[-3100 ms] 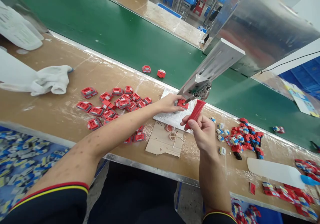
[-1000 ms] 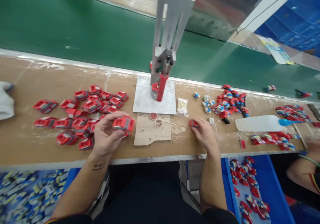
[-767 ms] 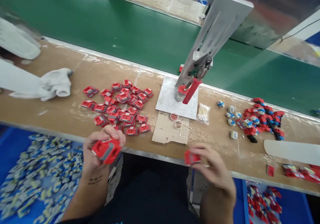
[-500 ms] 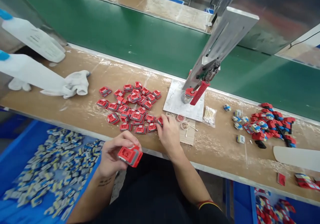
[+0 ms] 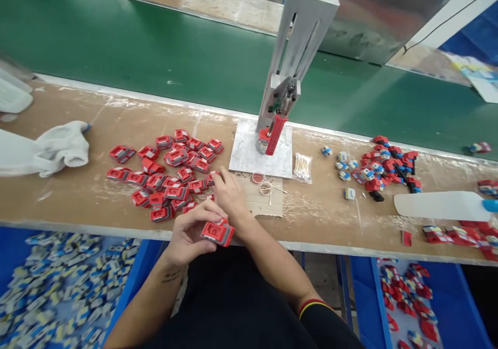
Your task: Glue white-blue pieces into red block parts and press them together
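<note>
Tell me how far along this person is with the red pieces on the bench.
Looks done: a heap of mixed red, blue and black pieces lies right of the hand press. In hand: the left hand grips a small stack of red pieces, while the right hand reaches into the loose red pile. Left: that pile is large, so probably much remains.

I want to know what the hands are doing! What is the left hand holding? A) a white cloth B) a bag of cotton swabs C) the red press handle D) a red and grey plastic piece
D: the left hand grips a red and grey plastic piece at the bench edge, while the right hand reaches into the pile of red pieces.
</note>
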Motion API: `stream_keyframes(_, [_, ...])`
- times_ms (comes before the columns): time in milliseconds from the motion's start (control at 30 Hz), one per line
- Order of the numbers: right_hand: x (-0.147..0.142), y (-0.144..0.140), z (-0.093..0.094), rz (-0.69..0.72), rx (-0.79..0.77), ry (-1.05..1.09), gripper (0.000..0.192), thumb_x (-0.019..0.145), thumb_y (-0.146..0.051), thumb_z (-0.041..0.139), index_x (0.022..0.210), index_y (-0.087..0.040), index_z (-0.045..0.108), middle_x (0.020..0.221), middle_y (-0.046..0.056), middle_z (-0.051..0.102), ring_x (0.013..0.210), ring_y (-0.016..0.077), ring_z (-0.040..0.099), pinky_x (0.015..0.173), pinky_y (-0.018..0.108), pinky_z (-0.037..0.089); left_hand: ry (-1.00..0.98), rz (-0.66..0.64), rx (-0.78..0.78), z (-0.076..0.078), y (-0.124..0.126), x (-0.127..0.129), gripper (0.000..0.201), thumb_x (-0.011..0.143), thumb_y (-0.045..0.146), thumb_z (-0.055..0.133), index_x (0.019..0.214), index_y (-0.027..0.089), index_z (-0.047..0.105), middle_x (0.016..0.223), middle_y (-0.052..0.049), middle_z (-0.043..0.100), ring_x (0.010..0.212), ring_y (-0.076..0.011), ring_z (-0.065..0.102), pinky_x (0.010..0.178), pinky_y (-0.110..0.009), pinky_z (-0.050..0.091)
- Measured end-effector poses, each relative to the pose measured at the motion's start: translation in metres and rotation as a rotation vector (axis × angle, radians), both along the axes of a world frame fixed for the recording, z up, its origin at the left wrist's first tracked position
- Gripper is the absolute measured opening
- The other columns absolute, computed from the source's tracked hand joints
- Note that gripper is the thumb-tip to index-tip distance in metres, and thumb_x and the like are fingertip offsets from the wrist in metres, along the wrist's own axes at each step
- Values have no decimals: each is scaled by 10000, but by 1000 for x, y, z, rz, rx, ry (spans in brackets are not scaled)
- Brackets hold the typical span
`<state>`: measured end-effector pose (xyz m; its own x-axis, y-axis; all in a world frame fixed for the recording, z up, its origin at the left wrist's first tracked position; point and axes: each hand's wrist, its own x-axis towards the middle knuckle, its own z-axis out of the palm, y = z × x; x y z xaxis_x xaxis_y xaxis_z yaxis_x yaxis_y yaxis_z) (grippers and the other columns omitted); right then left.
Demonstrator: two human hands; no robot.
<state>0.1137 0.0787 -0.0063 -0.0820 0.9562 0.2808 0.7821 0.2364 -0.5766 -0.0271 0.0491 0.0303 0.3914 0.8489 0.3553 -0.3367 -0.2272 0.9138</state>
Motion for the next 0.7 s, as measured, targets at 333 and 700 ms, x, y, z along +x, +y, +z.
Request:
stream_keyframes(333, [155,-68,12,-338,114,218,227,1004,-342,652,1192,-233,717,1059,97,750,841,224,687,753,395,613,100,154,-116,-26,28,37,307,776,305,942,1027,208,795,995,-91,783,868,-212,766,759,-309,635])
stream_keyframes(700, [153,-21,32,227,118,41,187,1059,-234,606,1056,-270,790,948,67,805,868,219,731,794,381,621,100,238,-195,-24,68,85,376,817,328,860,1124,178,704,1058,-86,793,957,-234,803,893,-363,666])
